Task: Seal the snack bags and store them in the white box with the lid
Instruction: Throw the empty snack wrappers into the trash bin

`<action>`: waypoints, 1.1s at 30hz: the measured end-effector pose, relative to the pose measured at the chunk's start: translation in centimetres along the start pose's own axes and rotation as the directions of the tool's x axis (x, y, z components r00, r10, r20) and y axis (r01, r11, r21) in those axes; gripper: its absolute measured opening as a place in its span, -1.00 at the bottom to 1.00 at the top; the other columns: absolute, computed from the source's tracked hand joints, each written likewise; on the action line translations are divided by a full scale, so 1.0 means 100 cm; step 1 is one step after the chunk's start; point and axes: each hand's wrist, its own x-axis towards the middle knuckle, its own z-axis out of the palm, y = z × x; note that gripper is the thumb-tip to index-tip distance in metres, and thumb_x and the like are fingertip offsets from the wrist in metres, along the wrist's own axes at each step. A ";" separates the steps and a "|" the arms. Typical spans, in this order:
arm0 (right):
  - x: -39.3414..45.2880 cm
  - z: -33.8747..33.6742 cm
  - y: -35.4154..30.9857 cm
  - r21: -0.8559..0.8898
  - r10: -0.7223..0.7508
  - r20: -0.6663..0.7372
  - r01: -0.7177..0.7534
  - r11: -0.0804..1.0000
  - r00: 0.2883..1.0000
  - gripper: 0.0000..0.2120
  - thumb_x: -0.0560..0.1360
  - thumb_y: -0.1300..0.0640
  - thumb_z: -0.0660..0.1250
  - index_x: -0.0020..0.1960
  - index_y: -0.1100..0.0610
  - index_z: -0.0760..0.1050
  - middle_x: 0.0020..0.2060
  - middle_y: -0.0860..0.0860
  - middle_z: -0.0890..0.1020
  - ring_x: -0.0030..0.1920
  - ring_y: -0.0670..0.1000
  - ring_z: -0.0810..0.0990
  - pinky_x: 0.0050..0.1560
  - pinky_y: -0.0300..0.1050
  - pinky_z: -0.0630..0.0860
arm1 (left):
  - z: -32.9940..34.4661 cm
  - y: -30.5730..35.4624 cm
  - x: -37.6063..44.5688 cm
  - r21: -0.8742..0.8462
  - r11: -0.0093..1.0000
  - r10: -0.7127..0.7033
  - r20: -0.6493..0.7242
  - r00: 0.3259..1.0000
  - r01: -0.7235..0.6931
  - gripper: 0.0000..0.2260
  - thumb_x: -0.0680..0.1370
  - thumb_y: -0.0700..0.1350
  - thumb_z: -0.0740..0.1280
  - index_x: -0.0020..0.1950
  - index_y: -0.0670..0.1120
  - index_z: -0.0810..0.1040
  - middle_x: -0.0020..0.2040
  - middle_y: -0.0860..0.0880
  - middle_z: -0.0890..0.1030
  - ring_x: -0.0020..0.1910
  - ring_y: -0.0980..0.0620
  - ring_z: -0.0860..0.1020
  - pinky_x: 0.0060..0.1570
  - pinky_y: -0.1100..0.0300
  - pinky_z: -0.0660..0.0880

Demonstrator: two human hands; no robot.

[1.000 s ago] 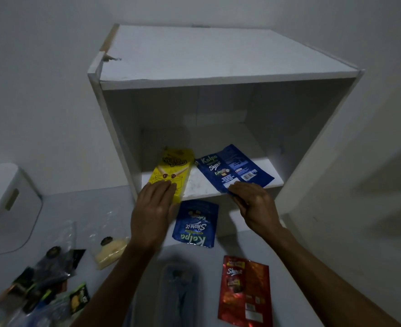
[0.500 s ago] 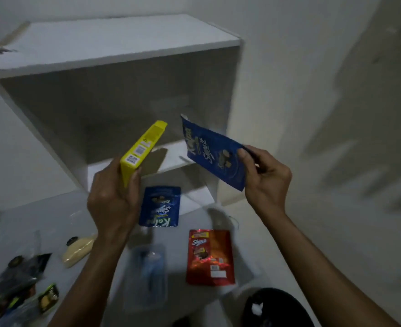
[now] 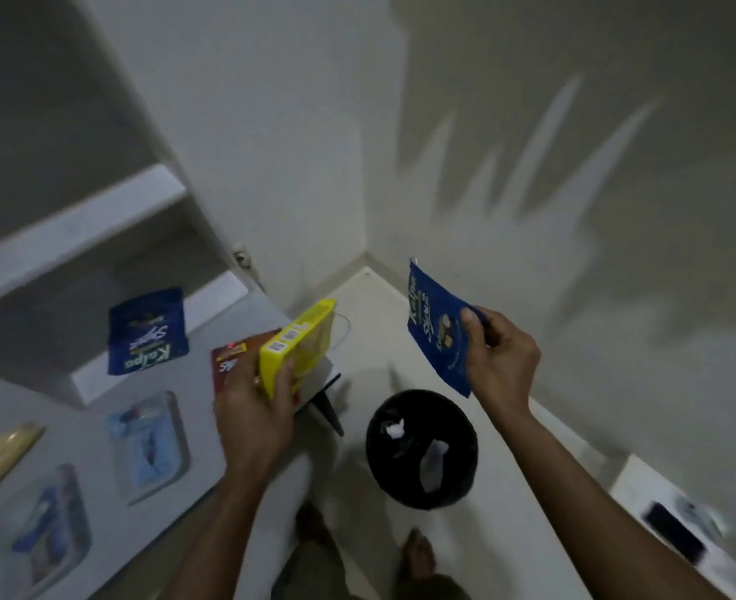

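We hold both packets up clear of the black bin (image 3: 422, 452), probably to carry them: our left hand (image 3: 253, 417) grips the yellow packet (image 3: 299, 350) left of the bin, our right hand (image 3: 502, 361) pinches the blue bag (image 3: 437, 329) above it. No white box shows.

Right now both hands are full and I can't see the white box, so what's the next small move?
Probably drop the flat blue foil packet from the right hand into the round black bin just below it; the left hand holds the flat yellow packet over the grey table edge.
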 end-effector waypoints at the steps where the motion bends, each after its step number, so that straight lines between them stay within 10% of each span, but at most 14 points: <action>1: -0.002 -0.009 0.015 -0.035 0.035 -0.012 -0.035 0.999 0.999 -0.83 0.58 0.03 0.34 0.03 0.05 0.68 -0.24 -0.20 0.66 -0.22 -0.33 0.62 -0.18 -0.25 0.59 | 0.017 0.001 -0.008 0.001 1.000 0.007 0.055 0.998 -0.007 -0.70 0.55 0.08 0.30 0.16 -0.08 0.56 -0.08 -0.14 0.68 -0.14 -0.16 0.65 -0.12 0.00 0.56; 11: -0.032 -0.036 0.148 -0.348 0.309 -0.041 -0.303 0.887 0.950 -0.83 0.59 0.11 0.31 0.06 0.09 0.67 -0.14 0.05 0.73 -0.15 0.08 0.67 -0.17 -0.23 0.39 | 0.155 -0.015 -0.074 0.056 0.929 -0.359 0.379 0.853 0.366 -0.62 0.43 0.19 0.16 0.03 -0.07 0.49 -0.09 -0.16 0.63 -0.08 -0.22 0.61 -0.11 -0.14 0.58; 19: -0.041 -0.008 0.213 -0.380 0.471 -0.014 -0.440 0.813 0.882 -0.79 0.60 0.08 0.28 0.01 0.14 0.67 -0.17 0.10 0.72 -0.14 0.14 0.66 -0.20 -0.15 0.47 | 0.214 -0.041 -0.108 0.103 0.900 -0.424 0.434 0.795 0.424 -0.75 0.56 -0.04 0.31 0.10 -0.20 0.51 -0.05 -0.21 0.62 -0.09 -0.24 0.58 -0.21 0.01 0.52; 24: -0.041 0.005 0.229 -0.356 0.517 0.033 -0.473 0.806 0.856 -0.66 0.57 -0.02 0.35 0.26 0.14 0.59 0.13 0.07 0.69 0.16 0.08 0.63 0.17 -0.11 0.52 | 0.232 -0.046 -0.107 0.108 0.892 -0.430 0.505 0.749 0.440 -0.57 0.59 0.05 0.34 0.33 -0.20 0.45 0.17 -0.16 0.59 0.12 -0.11 0.55 0.00 0.21 0.41; 33: -0.036 -0.005 0.200 -0.327 0.559 0.057 -0.514 0.793 0.827 -0.65 0.57 -0.01 0.36 0.27 0.15 0.57 0.16 0.05 0.67 0.21 0.06 0.61 0.15 -0.18 0.48 | 0.211 -0.059 -0.097 0.168 0.922 -0.385 0.520 0.762 0.350 -0.45 0.51 0.21 0.36 0.28 -0.20 0.47 0.20 -0.20 0.58 0.19 -0.16 0.55 0.18 -0.12 0.53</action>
